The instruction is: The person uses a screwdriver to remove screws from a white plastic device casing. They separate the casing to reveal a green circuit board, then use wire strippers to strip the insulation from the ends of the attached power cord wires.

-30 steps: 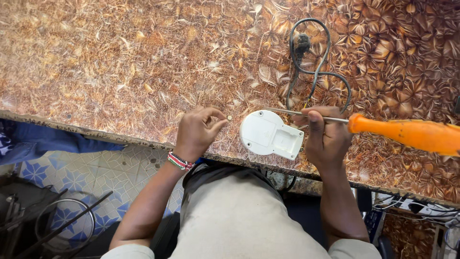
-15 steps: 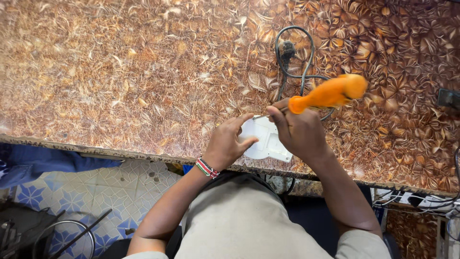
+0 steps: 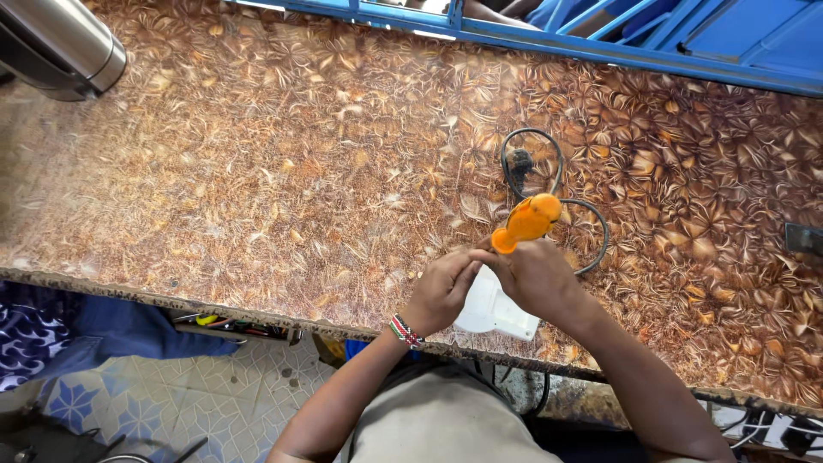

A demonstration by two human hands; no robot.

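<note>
While hands meet, white device [image 3: 495, 310] lies beneath their grip.

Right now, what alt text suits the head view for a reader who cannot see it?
The right hand holds an orange-handled screwdriver upright over a white plastic device, which the left hand steadies on a brown leaf-patterned countertop. A black power cord coils just beyond.

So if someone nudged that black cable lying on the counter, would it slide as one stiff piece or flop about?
Probably flop: the black cable lies in loose loops, so it looks limp. Its plug, the bulkiest part, might drag behind. One end runs toward the white device under the right hand, so a hard push could tug on that.
</note>
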